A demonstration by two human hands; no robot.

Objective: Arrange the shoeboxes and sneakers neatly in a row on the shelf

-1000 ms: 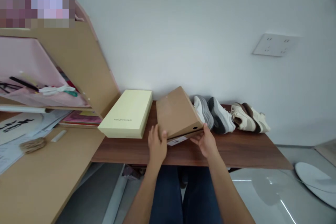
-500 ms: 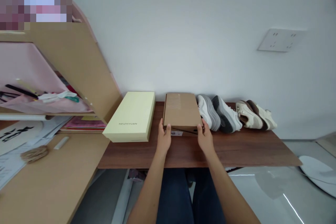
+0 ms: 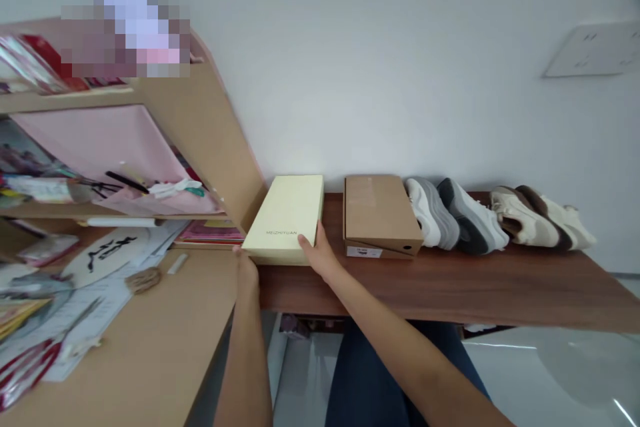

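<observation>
A pale yellow shoebox (image 3: 290,210) with MEIZHIYUAN printed on its lid lies on the dark brown board. My left hand (image 3: 246,268) grips its front left corner, fingers partly hidden against the side. On the front right edge, my right hand (image 3: 319,255) has its thumb over the lid and its fingers along the side. Just to the right sits a closed brown cardboard shoebox (image 3: 381,213) with a white label on its front; neither hand touches it. Beside that box stand grey-and-white sneakers (image 3: 453,217), then cream shoes with brown soles (image 3: 540,217).
The dark brown board (image 3: 425,290) runs along the wall. At left, a tan desk (image 3: 175,327) with a shelf unit (image 3: 195,120) adjoins it. Red-handled scissors (image 3: 43,357), papers and a coil of twine (image 3: 143,279) lie on the desk. A wall socket (image 3: 595,50) is at upper right.
Both hands have left the brown shoebox and moved left onto the pale yellow one. My view has turned left, showing more of the desk.
</observation>
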